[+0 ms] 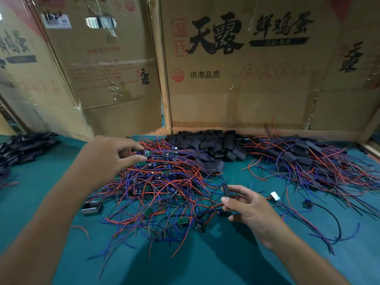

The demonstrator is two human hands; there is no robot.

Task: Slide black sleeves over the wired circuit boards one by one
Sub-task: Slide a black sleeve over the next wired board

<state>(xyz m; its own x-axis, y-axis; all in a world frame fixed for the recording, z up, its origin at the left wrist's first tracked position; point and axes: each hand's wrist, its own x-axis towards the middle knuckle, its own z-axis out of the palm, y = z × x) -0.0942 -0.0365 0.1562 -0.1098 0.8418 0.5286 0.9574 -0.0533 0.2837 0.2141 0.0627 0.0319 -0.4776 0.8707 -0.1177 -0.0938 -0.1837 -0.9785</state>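
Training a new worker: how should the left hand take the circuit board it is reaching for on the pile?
Pinch the circuit board by its short edges from above with the left hand. It lies on top of the wire pile, and its wires trail away underneath.

A teal table surface point(205, 264) filled the lower frame. Upright flattened cardboard boxes point(236, 79), printed with black and red Chinese characters, walled the top half behind it.
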